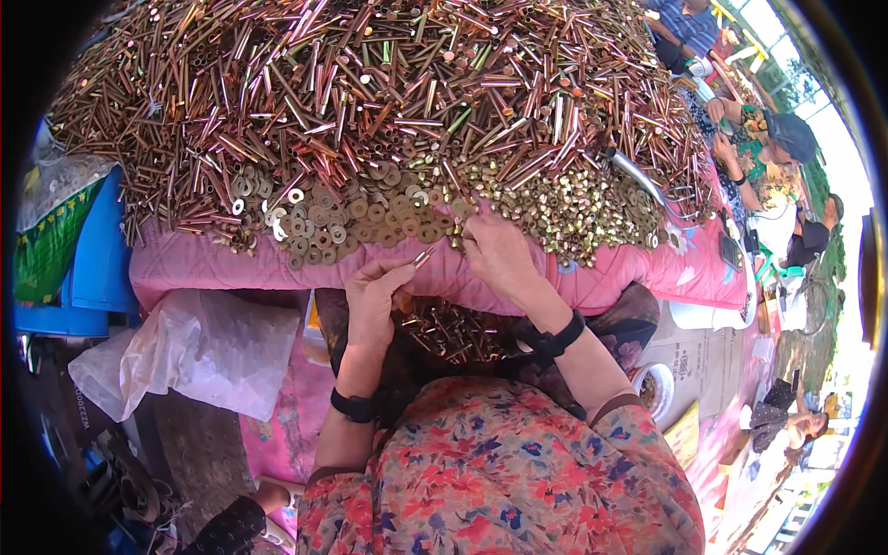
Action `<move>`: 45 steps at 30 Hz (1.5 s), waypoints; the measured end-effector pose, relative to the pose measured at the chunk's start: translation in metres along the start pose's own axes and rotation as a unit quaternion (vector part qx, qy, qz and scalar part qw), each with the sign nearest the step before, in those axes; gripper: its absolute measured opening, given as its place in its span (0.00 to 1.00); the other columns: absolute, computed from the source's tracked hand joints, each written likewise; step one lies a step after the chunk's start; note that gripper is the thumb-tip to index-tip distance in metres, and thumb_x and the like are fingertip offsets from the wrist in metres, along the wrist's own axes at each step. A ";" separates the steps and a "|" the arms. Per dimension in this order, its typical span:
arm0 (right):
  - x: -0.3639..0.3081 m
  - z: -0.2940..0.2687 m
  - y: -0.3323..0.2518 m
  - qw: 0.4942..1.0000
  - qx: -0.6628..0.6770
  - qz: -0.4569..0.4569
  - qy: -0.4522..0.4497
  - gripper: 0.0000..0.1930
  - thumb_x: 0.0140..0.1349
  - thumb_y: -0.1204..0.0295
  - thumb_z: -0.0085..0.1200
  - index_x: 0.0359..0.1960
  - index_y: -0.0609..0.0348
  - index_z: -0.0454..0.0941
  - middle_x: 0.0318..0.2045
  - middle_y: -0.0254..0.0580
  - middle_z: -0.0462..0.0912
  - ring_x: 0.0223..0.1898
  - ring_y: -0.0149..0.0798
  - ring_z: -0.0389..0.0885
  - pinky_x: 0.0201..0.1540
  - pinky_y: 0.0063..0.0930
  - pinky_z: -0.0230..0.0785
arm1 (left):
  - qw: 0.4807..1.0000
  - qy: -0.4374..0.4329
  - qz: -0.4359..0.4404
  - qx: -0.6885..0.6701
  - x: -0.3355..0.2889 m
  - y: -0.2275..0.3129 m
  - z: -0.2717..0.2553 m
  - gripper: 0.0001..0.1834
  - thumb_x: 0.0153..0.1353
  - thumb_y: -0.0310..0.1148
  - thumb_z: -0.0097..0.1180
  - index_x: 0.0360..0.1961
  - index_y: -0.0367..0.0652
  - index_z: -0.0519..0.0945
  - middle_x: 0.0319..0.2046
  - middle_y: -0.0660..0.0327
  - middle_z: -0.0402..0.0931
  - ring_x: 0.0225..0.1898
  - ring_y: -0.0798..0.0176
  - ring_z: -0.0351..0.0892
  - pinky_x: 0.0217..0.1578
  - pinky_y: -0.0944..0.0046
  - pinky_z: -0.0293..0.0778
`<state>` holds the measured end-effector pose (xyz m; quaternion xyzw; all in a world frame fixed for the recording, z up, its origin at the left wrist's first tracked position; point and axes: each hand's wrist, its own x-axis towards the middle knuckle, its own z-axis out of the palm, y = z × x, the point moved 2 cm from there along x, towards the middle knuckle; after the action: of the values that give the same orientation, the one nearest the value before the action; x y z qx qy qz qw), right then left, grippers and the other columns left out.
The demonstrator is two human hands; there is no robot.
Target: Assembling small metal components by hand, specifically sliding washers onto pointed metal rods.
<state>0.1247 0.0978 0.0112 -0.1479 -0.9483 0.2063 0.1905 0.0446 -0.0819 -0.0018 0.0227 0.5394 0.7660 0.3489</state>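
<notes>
My left hand is closed in a pinch on a short copper-coloured metal sleeve, its bright end pointing up and right. To its right, my right hand reaches to the edge of the piles with fingers pinched at a flat round washer. Loose washers lie in a heap just beyond my left hand. Small brassy nuts are piled beyond my right hand. Behind both rises a large mound of copper-coloured metal tubes.
A pink quilted cloth covers the table edge. More metal tubes lie below it, at my lap. A clear plastic bag hangs at left beside a blue bin. A metal hand rake rests at right. Other people sit at far right.
</notes>
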 end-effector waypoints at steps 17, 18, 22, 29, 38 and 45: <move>-0.005 -0.005 -0.003 0.995 -0.027 -0.099 -0.013 0.11 0.50 0.75 0.51 0.37 0.58 0.70 0.32 0.46 0.73 0.40 0.52 0.71 0.40 0.43 0.66 | 0.999 0.028 0.005 -0.016 -0.001 0.001 0.007 0.03 0.47 0.24 0.60 0.22 0.38 0.77 0.14 0.65 0.72 0.12 0.78 0.61 0.14 0.77 0.52; -0.005 -0.004 -0.002 0.995 -0.027 -0.099 -0.013 0.11 0.50 0.75 0.51 0.37 0.58 0.70 0.32 0.46 0.73 0.40 0.52 0.71 0.40 0.43 0.66 | 1.000 0.027 0.004 -0.013 -0.001 0.001 0.007 0.03 0.47 0.24 0.60 0.21 0.38 0.77 0.14 0.64 0.72 0.12 0.78 0.61 0.14 0.77 0.52; -0.005 0.000 0.002 0.999 0.009 -0.034 0.011 0.10 0.53 0.75 0.52 0.38 0.59 0.73 0.33 0.46 0.75 0.36 0.49 0.75 0.37 0.38 0.69 | 1.000 0.022 0.005 -0.010 -0.002 0.002 0.007 0.03 0.47 0.25 0.60 0.21 0.38 0.77 0.14 0.64 0.72 0.12 0.78 0.60 0.13 0.77 0.52; -0.018 -0.023 -0.007 0.839 0.504 0.195 -0.065 0.07 0.63 0.74 0.50 0.39 0.65 0.74 0.32 0.35 0.78 0.32 0.26 0.76 0.36 0.20 0.70 | 1.000 0.001 -0.025 0.001 -0.010 0.014 0.010 0.04 0.48 0.26 0.60 0.23 0.37 0.78 0.15 0.64 0.72 0.12 0.78 0.62 0.13 0.77 0.52; -0.027 -0.029 -0.023 0.814 0.570 0.100 -0.052 0.07 0.60 0.80 0.52 0.41 0.64 0.75 0.35 0.32 0.78 0.39 0.23 0.76 0.44 0.17 0.69 | 0.997 -0.054 -0.057 -0.024 -0.011 0.017 0.021 0.03 0.48 0.24 0.59 0.25 0.35 0.78 0.16 0.63 0.73 0.13 0.78 0.63 0.12 0.79 0.51; -0.033 -0.025 -0.029 0.820 0.558 0.122 -0.029 0.06 0.60 0.80 0.52 0.40 0.64 0.75 0.33 0.31 0.77 0.34 0.22 0.75 0.39 0.16 0.69 | 0.995 -0.074 -0.061 -0.006 -0.012 0.018 0.019 0.03 0.46 0.24 0.60 0.23 0.36 0.78 0.16 0.64 0.73 0.13 0.77 0.64 0.13 0.79 0.53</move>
<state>0.1588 0.0691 0.0357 -0.1249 -0.6500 0.7261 0.1862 0.0524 -0.0764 0.0257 0.0445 0.5082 0.7424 0.4343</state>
